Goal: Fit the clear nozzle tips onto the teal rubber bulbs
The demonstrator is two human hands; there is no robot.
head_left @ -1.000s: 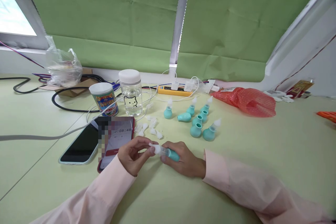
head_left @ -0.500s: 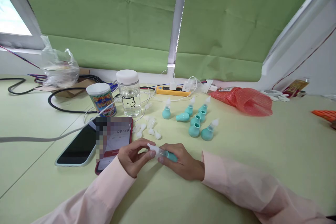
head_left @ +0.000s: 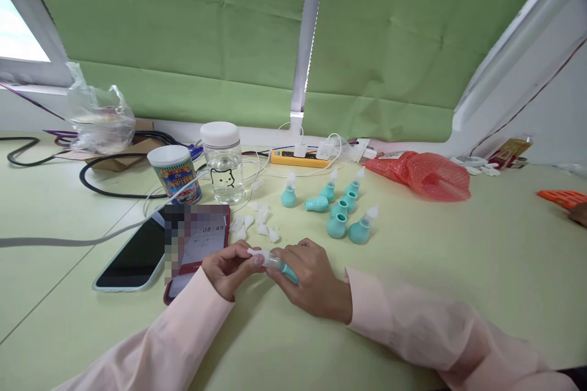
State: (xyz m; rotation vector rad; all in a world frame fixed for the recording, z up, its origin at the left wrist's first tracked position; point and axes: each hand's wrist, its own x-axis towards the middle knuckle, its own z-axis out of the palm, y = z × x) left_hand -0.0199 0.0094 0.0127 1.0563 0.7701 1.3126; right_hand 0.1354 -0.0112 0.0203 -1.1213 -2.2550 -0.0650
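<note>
On the pale green table [head_left: 413, 275], the left hand [head_left: 229, 272] pinches a white nozzle tip [head_left: 257, 253] between thumb and fingers. The right hand [head_left: 312, 281] has its fingers closed round a teal squeeze bulb [head_left: 290, 274] joined to that tip by a clear tube [head_left: 275, 261]. Between the hands and the table's far edge, four upright bulbs [head_left: 359, 232] wear nozzles; three open-mouthed bulbs [head_left: 337, 227] stand among them, their insides too small to read, and another bulb [head_left: 316, 204] lies sideways. Nearer the far edge, a white-lidded clear jar [head_left: 224, 177] seems to hold clear liquid beside a lidded noodle cup [head_left: 174, 174], contents hidden. At the far edge's left part, a translucent plastic bag [head_left: 98, 125] encloses something indistinct; further right lies a red bubble-wrap bag [head_left: 426, 176], contents hidden.
</note>
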